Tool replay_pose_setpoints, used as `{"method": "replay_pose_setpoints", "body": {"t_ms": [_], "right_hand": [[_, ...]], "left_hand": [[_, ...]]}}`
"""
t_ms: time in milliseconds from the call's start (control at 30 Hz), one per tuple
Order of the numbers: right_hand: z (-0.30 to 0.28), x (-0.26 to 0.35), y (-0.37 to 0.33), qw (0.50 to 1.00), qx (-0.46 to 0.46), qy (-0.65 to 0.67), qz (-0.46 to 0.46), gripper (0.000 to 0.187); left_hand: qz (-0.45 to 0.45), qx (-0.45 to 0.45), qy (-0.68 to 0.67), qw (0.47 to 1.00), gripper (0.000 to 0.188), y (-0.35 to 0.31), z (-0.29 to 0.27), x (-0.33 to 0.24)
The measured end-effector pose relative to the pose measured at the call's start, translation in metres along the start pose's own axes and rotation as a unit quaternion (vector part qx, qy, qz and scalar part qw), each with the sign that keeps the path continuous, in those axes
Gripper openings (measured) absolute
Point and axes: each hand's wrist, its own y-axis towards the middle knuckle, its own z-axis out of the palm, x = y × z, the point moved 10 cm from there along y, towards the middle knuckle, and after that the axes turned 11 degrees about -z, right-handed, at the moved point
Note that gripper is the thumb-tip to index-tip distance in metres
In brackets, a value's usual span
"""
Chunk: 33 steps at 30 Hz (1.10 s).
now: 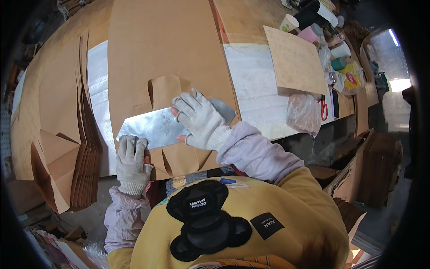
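A shiny flat metal plate (150,125) with angled ends lies slantwise across the folded end of a brown paper bag (165,40). My left hand (133,163), in a whitish glove with the thumb tip bare, has its fingers curled onto the plate's lower left corner. Spread over the plate's right half is my gloved right hand (199,119), its bare thumb tip by the near edge. A paper flap (165,89) stands up beyond the plate, and more folded paper (186,159) shows on the near side. The plate covers the middle of the fold.
Stacked brown paper bags (60,94) with folded ends overhang the table at left. To the right are a board (298,60), a crumpled plastic bag (304,112), red-handled scissors (323,109) and a phone (335,103). Cups (289,22) and packages crowd the far right.
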Motion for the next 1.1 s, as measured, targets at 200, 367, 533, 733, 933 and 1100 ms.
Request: {"method": "replay_pose_setpoints", "body": {"t_ms": [200,367,533,733,933,1100], "right_hand": [[-0.009,-0.016,-0.006,0.984,-0.118,0.135,-0.008,0.036],[-0.031,-0.029,-0.038,0.949,-0.208,0.235,-0.046,0.025],[-0.024,-0.022,-0.068,0.97,-0.167,0.176,-0.015,0.015],[0.007,-0.049,-0.078,0.956,-0.06,0.118,0.261,0.043],[-0.031,-0.056,-0.045,0.966,0.028,0.029,0.254,0.069],[-0.027,-0.096,-0.013,0.933,0.149,0.077,0.32,0.061]], "left_hand": [[0.063,0.078,0.007,0.995,0.071,0.005,0.008,-0.001],[0.144,-0.012,0.058,0.988,0.043,0.007,0.015,-0.008],[-0.054,0.034,-0.123,0.99,0.014,0.026,0.024,0.023],[-0.292,0.173,-0.105,0.935,0.026,0.043,0.031,0.044],[-0.222,0.091,0.009,0.971,0.084,0.098,-0.01,0.033],[-0.263,0.222,-0.009,0.939,0.075,0.128,0.007,0.037]]}}
